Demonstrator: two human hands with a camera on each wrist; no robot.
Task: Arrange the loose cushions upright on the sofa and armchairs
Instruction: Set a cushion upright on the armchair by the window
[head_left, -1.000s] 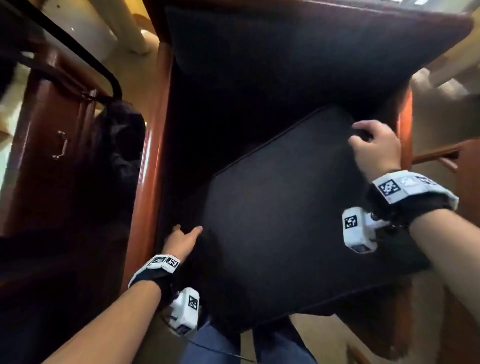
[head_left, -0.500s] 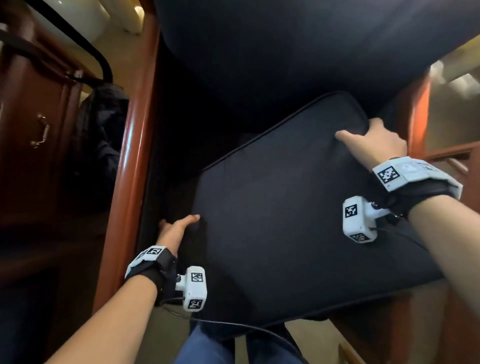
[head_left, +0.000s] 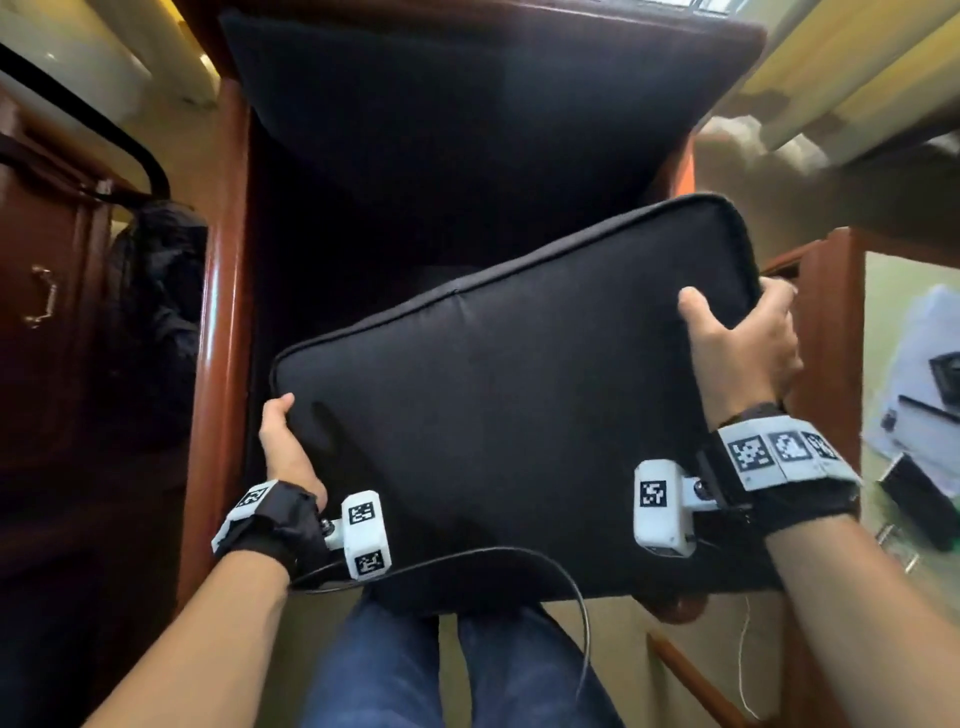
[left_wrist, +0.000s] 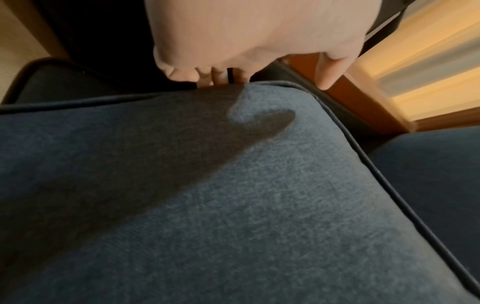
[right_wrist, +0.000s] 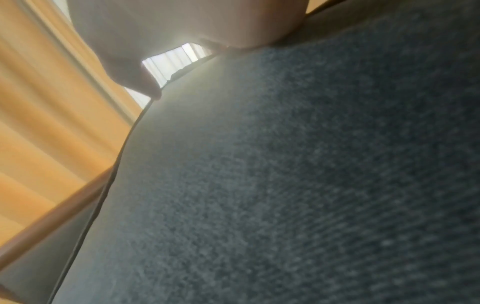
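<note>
Now the cushion (head_left: 498, 395) hangs between both hands above the armchair (head_left: 223, 291) seat, near the person's legs (head_left: 452, 670). The left hand (head_left: 288, 452) grips its near-left corner, thumb on the upper face and fingers curled under the edge. The right hand (head_left: 743, 348) clamps its far-right edge, thumb on top, fingers wrapped behind. Held this way, the dark slab is tilted, its far-right corner raised and its near-left corner low; the long axis runs from near left to far right, the broad face turned up toward the head camera. A back cushion (head_left: 467, 104) stands upright at the far end of the chair, apart from the held one.
</note>
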